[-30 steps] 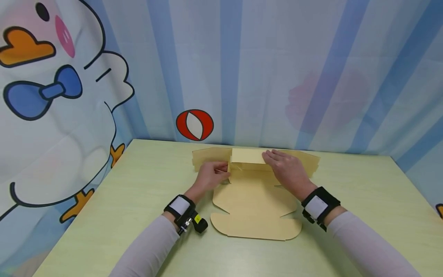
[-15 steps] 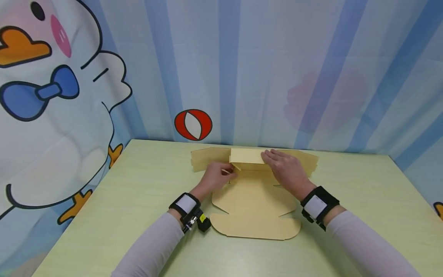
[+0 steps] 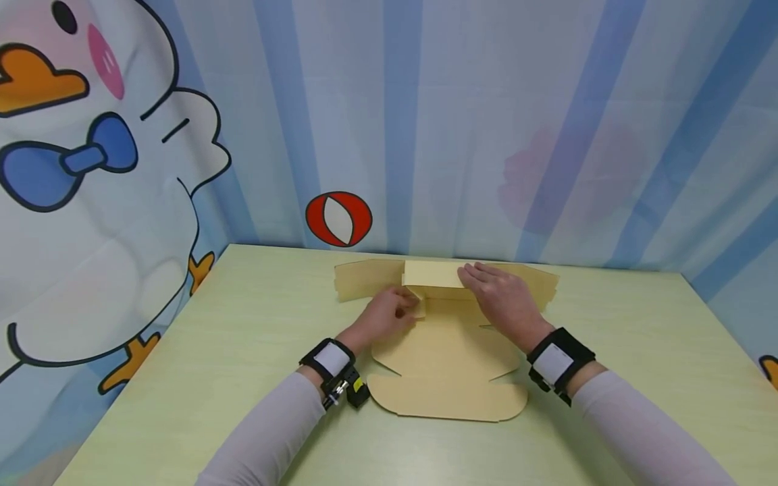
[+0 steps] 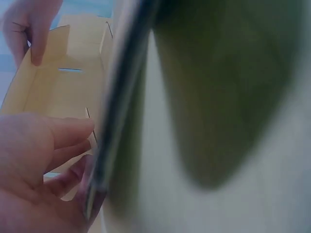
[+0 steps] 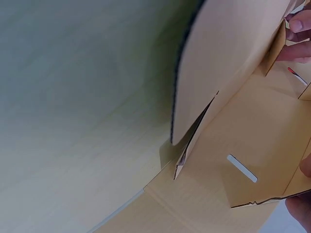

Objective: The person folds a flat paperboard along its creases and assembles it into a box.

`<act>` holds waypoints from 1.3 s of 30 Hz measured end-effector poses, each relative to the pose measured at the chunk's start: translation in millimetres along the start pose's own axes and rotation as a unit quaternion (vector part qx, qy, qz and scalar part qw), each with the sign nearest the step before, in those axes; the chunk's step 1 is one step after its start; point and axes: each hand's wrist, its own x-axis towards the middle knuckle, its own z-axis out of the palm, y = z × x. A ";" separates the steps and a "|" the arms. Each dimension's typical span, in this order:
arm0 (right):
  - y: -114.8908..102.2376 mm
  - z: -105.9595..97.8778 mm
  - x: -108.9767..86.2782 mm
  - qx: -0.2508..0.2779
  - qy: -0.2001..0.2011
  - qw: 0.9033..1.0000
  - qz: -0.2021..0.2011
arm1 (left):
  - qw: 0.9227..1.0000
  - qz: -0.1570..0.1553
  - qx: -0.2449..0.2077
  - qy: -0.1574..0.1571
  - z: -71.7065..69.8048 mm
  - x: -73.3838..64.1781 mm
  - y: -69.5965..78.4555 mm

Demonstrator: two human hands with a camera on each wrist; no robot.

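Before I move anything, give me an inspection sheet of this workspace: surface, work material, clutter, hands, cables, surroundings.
Surface: pale table under the cardboard.
Work material: tan cardboard sheet, partly folded, far panel raised.
Clutter: nothing seen.
Hands: left hand pinches a small flap near the far panel's left end; right hand grips that panel's right end.
Cables: nothing seen.
Surroundings: striped fabric backdrop printed with a cartoon bird and a red-and-white ball.
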 end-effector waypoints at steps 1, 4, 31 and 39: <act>-0.1 -0.2 0.2 0.001 0.000 1.000 0.000 | 1.000 0.002 -0.001 -0.002 0.1 -0.1 -0.7; -0.4 -1.3 1.1 0.004 0.001 1.000 -0.001 | 1.000 0.007 -0.003 -0.009 1.1 1.0 -3.1; 1.0 -2.8 4.0 0.014 0.002 1.000 -0.003 | 0.997 0.027 0.058 -0.051 -9.0 -3.5 0.9; 1.2 -2.1 2.7 0.019 -0.002 1.000 -0.003 | 0.999 0.007 0.017 -0.041 -19.4 -5.1 -2.5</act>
